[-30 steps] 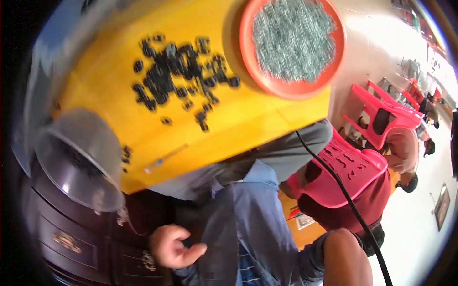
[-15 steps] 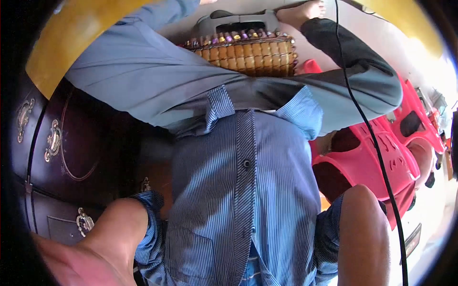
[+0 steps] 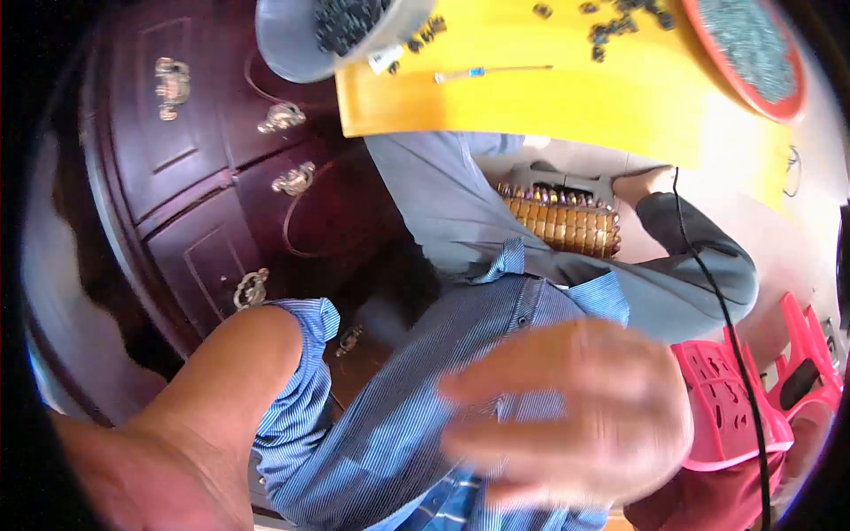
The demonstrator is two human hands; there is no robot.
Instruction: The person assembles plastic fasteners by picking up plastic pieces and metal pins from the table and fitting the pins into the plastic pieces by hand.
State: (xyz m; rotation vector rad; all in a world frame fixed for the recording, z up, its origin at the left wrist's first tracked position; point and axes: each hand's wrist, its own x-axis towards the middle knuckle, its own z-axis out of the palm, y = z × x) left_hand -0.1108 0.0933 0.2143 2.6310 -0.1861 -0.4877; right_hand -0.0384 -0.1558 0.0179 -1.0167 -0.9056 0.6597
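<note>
My right hand (image 3: 575, 416) hangs blurred in front of my striped blue shirt, its fingers apart and pointing left. Nothing shows between them. At the lower left edge my left hand (image 3: 111, 473) appears only in part, close and smeared, with its fingers out of sight. Beyond my hands stands a yellow table (image 3: 531, 111). On it lies a thin tool (image 3: 478, 73) with a white and blue end, beside scattered small black pieces (image 3: 624, 22). A translucent tub (image 3: 297, 53) holds more black pieces, and an orange-rimmed tray (image 3: 779, 108) holds many small grey pieces.
Dark red drawers (image 3: 199, 199) with ornate metal handles stand at the left. A brown woven basket (image 3: 567, 226) sits on the floor beneath the table. Pink plastic chairs (image 3: 730, 416) are at the right, and a black cable (image 3: 722, 301) hangs down in front of them.
My view has shifted, bringing the tabletop with its tub and tray into sight. My right hand has come down into view before my shirt. My left arm stays raised at the lower left.
</note>
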